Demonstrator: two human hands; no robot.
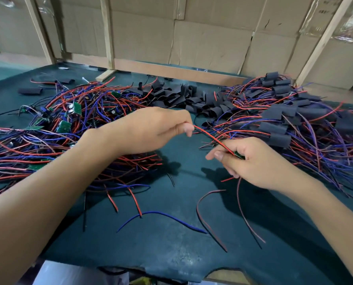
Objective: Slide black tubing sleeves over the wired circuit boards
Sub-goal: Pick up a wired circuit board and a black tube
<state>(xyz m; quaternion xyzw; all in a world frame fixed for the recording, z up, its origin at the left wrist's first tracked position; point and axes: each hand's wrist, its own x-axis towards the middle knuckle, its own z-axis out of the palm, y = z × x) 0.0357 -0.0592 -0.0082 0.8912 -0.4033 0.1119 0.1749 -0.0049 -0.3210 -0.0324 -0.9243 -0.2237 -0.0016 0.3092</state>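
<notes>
a small green circuit board (239, 155) is pinched in the right hand (251, 161), its red-black wire (210, 137) pinched taut by the left hand (151, 130); the wires are best kept bunched and straight before 1 black sleeve is threaded on.

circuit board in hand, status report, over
Left hand pinches red-black wire pair; right hand grips green circuit board. No sleeve on it yet. Loose black sleeves piled behind the hands, nothing blocking.
</notes>
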